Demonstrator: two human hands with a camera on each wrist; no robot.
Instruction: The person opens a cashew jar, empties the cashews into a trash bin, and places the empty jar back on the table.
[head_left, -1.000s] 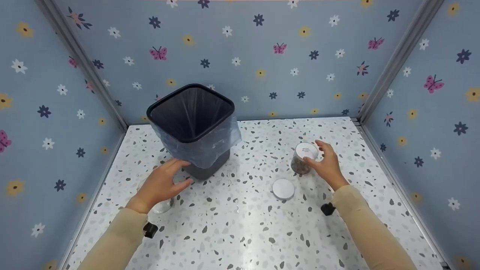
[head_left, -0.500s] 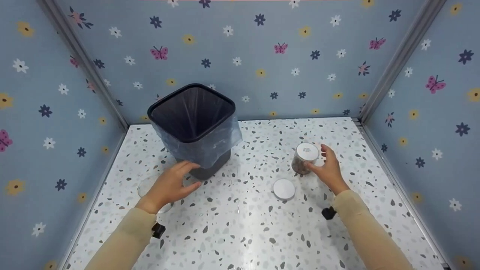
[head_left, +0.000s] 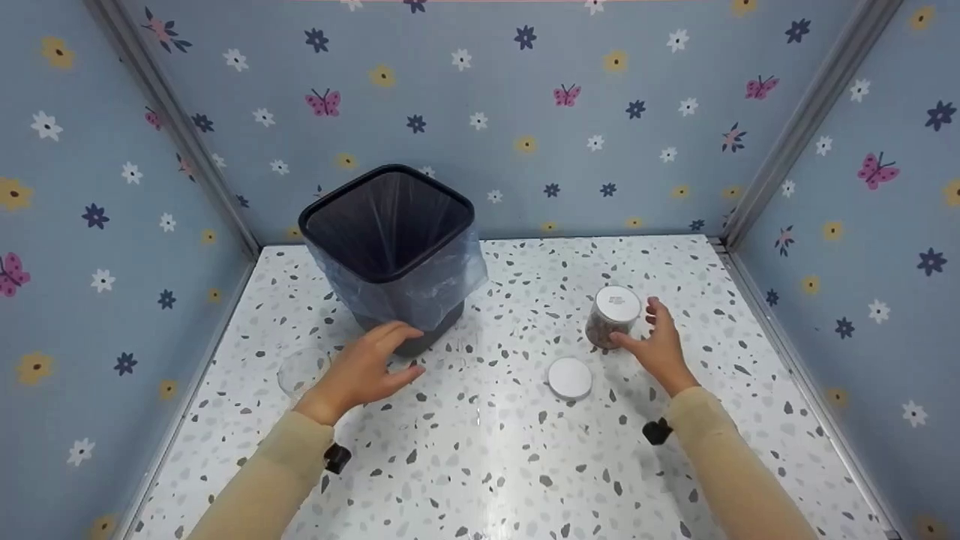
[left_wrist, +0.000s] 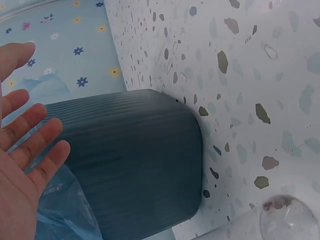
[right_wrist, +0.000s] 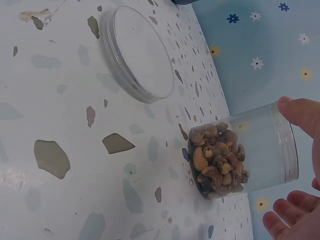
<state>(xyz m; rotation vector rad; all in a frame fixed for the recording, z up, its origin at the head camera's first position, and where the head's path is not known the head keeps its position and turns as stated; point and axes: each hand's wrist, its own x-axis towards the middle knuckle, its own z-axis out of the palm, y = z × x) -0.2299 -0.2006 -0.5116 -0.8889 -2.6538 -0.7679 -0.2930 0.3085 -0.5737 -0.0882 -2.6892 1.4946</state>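
In the head view my left hand (head_left: pixel 365 368) is held in front of a dark waste bin (head_left: pixel 442 319) lined with a clear bag, its fingers spread and holding nothing. Behind that forearm lies or stands a see-through jar (head_left: pixel 298 369), partly hidden. My right hand (head_left: pixel 660 352) is beside a clear jar (right_wrist: pixel 254 150) with a white lid (head_left: pixel 618 303). The thumb is at the jar's side; whether it touches cannot be told. The other fingers stand apart from it. Brown nuts (right_wrist: pixel 220 159), some cashew-shaped, fill the jar's lower part. It stands upright on the table.
A loose white lid (head_left: pixel 570 378) lies flat on the speckled table (head_left: pixel 480 450), left of and nearer than the nut jar. Flower-patterned walls (head_left: pixel 480 90) enclose the table at the back and both sides.
My left hand has moved right along the bin's front, uncovering more of the see-through jar. My right hand's fingers have drawn slightly away from the nut jar's lid, which stays in place.
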